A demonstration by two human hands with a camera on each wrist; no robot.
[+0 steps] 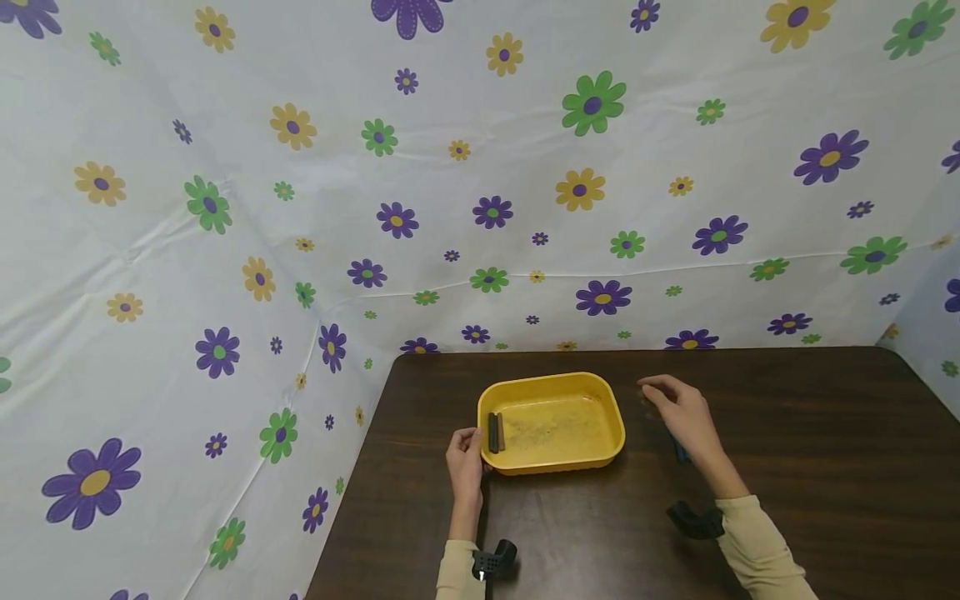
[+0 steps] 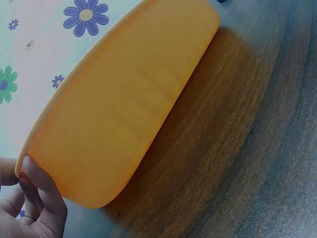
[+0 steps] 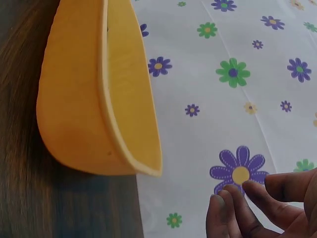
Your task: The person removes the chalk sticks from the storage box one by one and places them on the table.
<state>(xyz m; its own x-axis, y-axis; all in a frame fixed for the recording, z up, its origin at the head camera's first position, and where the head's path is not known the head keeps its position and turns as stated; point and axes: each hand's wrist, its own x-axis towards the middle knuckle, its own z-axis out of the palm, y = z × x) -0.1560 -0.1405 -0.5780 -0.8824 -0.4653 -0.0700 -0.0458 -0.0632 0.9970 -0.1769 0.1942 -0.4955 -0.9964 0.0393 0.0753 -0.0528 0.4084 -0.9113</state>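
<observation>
A yellow plastic tray (image 1: 557, 461) stands on the dark wooden table. Inside, along its left wall, lie a black stick (image 1: 492, 433) and a brown stick (image 1: 501, 432) side by side; their exact kind is too small to tell. My left hand (image 1: 465, 462) pinches the tray's rim at the left end, as the left wrist view shows with the thumb and fingers (image 2: 42, 183) around the edge. To the right of the tray, apart from it, my right hand (image 1: 684, 421) is held over the table with bent, loose fingers and nothing between them. Its fingertips (image 3: 216, 203) look darkened.
Partly hidden beneath the right forearm, a small blue object (image 1: 681, 451) lies on the table (image 1: 825, 450). A white cloth with flowers (image 1: 487, 150) hangs behind the table's far edge and along the left side. Both wrists wear black camera mounts.
</observation>
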